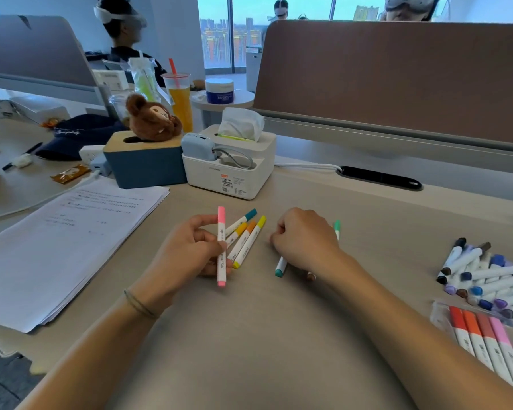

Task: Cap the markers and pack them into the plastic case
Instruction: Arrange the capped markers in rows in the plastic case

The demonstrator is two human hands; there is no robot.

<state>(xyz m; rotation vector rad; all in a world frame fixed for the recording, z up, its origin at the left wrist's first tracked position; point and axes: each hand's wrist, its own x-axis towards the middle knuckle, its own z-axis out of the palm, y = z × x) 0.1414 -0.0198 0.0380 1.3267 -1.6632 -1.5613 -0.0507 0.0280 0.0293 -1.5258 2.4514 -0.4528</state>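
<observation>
My left hand (pixel 187 250) pinches a capped pink marker (pixel 221 247), held upright over the desk. Behind it lie several capped markers, among them a yellow marker (pixel 251 241), an orange one and a teal one. My right hand (pixel 305 238) is curled over a green marker (pixel 280 266) that lies on the desk; its caps stick out above and below the hand. Whether the fingers grip it is hidden. The clear plastic case (pixel 437 313) at the lower right holds red, orange and pink markers (pixel 483 335).
A heap of blue, purple and dark markers (pixel 480 273) lies right of my right hand. A paper stack (pixel 65 241) sits left. A white tissue box (pixel 228 170) and a blue box (pixel 144 164) stand behind. A brown partition (pixel 397 78) borders the back.
</observation>
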